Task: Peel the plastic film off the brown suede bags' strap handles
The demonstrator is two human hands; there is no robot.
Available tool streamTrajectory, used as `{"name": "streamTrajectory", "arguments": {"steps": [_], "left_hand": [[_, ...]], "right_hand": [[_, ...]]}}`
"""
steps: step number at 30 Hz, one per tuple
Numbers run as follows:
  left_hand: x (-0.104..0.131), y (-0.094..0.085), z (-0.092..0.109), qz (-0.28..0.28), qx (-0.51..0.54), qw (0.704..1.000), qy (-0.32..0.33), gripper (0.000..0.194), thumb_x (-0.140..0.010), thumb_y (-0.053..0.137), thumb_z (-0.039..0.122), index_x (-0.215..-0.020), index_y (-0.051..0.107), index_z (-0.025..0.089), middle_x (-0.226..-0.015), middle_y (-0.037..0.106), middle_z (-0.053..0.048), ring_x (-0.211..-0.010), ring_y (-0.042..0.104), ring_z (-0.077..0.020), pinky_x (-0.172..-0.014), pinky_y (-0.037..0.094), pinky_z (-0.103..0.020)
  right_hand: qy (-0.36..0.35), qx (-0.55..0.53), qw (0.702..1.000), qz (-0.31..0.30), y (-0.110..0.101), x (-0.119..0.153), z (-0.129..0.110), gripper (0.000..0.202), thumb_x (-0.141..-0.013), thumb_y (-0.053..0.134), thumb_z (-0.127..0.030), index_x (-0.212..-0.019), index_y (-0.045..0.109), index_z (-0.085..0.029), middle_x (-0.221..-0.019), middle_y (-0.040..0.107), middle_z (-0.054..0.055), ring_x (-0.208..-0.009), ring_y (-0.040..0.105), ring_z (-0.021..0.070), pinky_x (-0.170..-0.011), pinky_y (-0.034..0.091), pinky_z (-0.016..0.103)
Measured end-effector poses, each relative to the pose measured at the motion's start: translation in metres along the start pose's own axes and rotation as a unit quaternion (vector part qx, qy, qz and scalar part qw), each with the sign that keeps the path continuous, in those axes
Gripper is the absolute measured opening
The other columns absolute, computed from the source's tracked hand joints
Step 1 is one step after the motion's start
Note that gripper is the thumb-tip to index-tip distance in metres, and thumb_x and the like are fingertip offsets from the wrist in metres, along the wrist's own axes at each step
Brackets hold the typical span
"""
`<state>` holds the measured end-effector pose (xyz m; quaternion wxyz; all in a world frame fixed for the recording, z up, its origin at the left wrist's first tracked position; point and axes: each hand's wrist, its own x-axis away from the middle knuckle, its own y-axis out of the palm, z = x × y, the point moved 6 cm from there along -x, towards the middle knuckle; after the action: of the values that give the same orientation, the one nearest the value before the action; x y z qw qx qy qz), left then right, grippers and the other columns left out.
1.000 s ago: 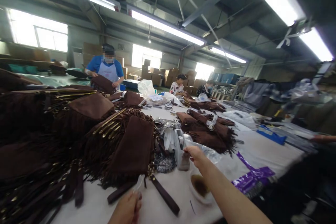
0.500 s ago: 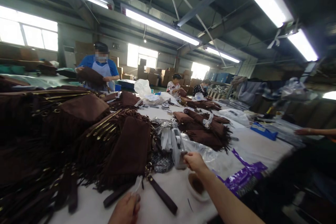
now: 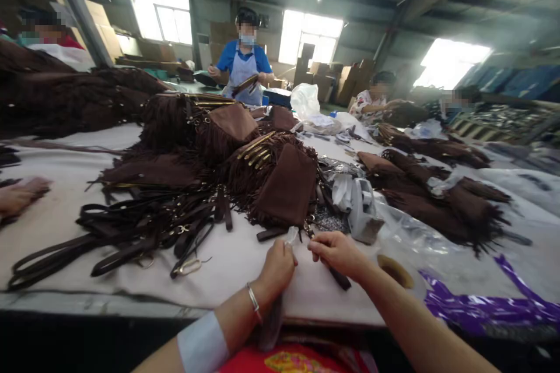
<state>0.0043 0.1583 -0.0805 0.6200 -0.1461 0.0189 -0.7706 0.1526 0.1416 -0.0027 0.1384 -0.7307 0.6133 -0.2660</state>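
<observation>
My left hand [image 3: 276, 268] is closed around a dark strap in a clear plastic sleeve [image 3: 271, 323]. Its lower end hangs over the table's front edge, and clear film sticks up above my fist. Close on the right, my right hand [image 3: 335, 250] is pinched at the fingertips; whatever it holds is too small to make out. Under that hand a dark brown wrist strap [image 3: 340, 280] lies on the white table cover. Just beyond are a brown fringed bag [image 3: 289, 183] and a grey tape dispenser [image 3: 365, 213]. A tape roll [image 3: 396, 271] rests beside my right forearm.
Loose dark straps with metal rings [image 3: 153, 233] spread across the left. More brown fringed bags [image 3: 441, 204] lie at the right, near a purple plastic bag [image 3: 490, 306]. Another person's hand [image 3: 21, 198] reaches in at far left. A co-worker [image 3: 245, 64] stands across the table.
My right hand has left the tape dispenser and come in beside my left hand. The view has swung left and down. The co-worker across the table has lowered a brown piece.
</observation>
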Motion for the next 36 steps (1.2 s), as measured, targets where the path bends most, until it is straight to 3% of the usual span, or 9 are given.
{"name": "streamTrajectory", "arguments": {"steps": [4, 8, 15, 20, 24, 27, 31, 36], "left_hand": [[0.006, -0.002, 0.010, 0.007, -0.043, 0.997, 0.065, 0.021, -0.094, 0.038, 0.030, -0.077, 0.048, 0.021, -0.066, 0.059, -0.002, -0.060, 0.054, -0.0160, -0.056, 0.035, -0.028], [0.009, -0.001, 0.010, 0.010, -0.046, 0.995, 0.090, 0.019, -0.094, 0.038, 0.027, -0.078, 0.047, 0.022, -0.068, 0.059, -0.001, -0.061, 0.054, -0.0154, -0.056, 0.034, -0.027], [0.007, 0.002, 0.006, 0.017, -0.055, 0.991, 0.124, 0.017, -0.093, 0.040, 0.022, -0.077, 0.049, 0.021, -0.069, 0.058, -0.001, -0.062, 0.051, -0.0146, -0.058, 0.034, -0.026], [0.010, 0.000, 0.008, 0.019, -0.046, 0.992, 0.115, 0.020, -0.093, 0.040, 0.023, -0.077, 0.051, 0.020, -0.068, 0.058, -0.001, -0.062, 0.051, -0.0147, -0.059, 0.035, -0.027], [0.011, -0.002, 0.009, 0.017, -0.022, 0.994, 0.107, 0.022, -0.092, 0.041, 0.026, -0.074, 0.051, 0.020, -0.066, 0.058, -0.001, -0.061, 0.052, -0.0145, -0.060, 0.036, -0.026], [0.008, -0.002, 0.005, -0.006, 0.029, 0.997, 0.072, 0.024, -0.092, 0.042, 0.033, -0.074, 0.051, 0.020, -0.063, 0.057, 0.000, -0.057, 0.052, -0.0132, -0.056, 0.037, -0.025], [0.006, 0.000, -0.002, -0.043, 0.111, 0.992, -0.039, 0.023, -0.090, 0.043, 0.038, -0.078, 0.052, 0.019, -0.063, 0.056, 0.002, -0.043, 0.043, -0.0098, -0.042, 0.032, -0.023], [0.008, 0.002, 0.000, -0.087, 0.205, 0.969, -0.107, 0.017, -0.084, 0.050, 0.032, -0.080, 0.054, 0.016, -0.065, 0.056, 0.002, -0.043, 0.043, -0.0076, -0.039, 0.031, -0.020]], "right_hand": [[0.031, 0.020, 0.999, -0.004, 0.020, -0.030, 0.002, 0.030, -0.080, 0.055, -0.032, -0.055, 0.060, -0.017, -0.044, 0.053, -0.003, -0.039, 0.040, 0.0075, -0.040, 0.028, 0.021], [0.041, 0.039, 0.998, -0.008, 0.028, -0.047, 0.010, 0.029, -0.075, 0.058, -0.026, -0.048, 0.059, -0.017, -0.041, 0.053, -0.003, -0.039, 0.042, 0.0077, -0.041, 0.030, 0.021], [0.090, 0.047, 0.995, -0.001, 0.030, -0.052, 0.018, 0.021, -0.068, 0.064, -0.019, -0.047, 0.060, -0.016, -0.039, 0.055, -0.002, -0.038, 0.046, 0.0082, -0.039, 0.034, 0.020], [0.126, 0.007, 0.992, -0.019, 0.037, -0.053, 0.027, 0.028, -0.075, 0.061, -0.029, -0.050, 0.056, -0.018, -0.038, 0.051, -0.004, -0.031, 0.040, 0.0071, -0.032, 0.027, 0.020], [0.115, -0.019, 0.993, -0.018, 0.041, -0.051, 0.029, 0.036, -0.078, 0.060, -0.037, -0.049, 0.051, -0.018, -0.037, 0.046, -0.005, -0.031, 0.036, 0.0055, -0.033, 0.024, 0.019], [0.090, -0.038, 0.995, -0.022, 0.041, -0.047, 0.030, 0.035, -0.076, 0.061, -0.039, -0.050, 0.052, -0.017, -0.040, 0.047, -0.005, -0.034, 0.036, 0.0049, -0.036, 0.024, 0.019], [0.051, -0.064, 0.995, -0.052, 0.041, -0.041, 0.027, 0.020, -0.071, 0.058, -0.031, -0.059, 0.061, -0.016, -0.050, 0.057, -0.002, -0.042, 0.043, 0.0069, -0.042, 0.031, 0.019], [0.008, -0.041, 0.999, -0.021, 0.038, -0.038, 0.023, 0.015, -0.066, 0.053, -0.019, -0.057, 0.064, -0.016, -0.053, 0.058, -0.002, -0.050, 0.046, 0.0093, -0.049, 0.034, 0.021]]}}
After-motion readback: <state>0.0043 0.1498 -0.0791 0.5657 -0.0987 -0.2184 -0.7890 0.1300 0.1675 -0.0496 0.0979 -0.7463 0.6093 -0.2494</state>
